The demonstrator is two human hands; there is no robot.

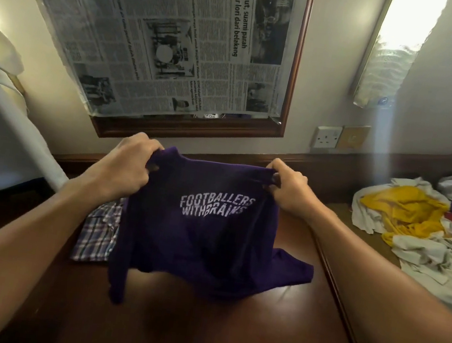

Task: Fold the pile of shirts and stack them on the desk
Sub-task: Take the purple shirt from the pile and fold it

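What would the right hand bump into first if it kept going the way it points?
Probably the wall below the framed newspaper. The right hand, gripping the purple shirt, points forward and slightly left; nothing else shows in between, though depth is hard to judge.

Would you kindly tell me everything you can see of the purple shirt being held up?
The purple shirt is dark, soft-looking fabric with white print reading FOOTBALLERS WITH BRAINS. It hangs upright above the brown desk, its lower edge seemingly resting there. The left hand and right hand grip its top corners.
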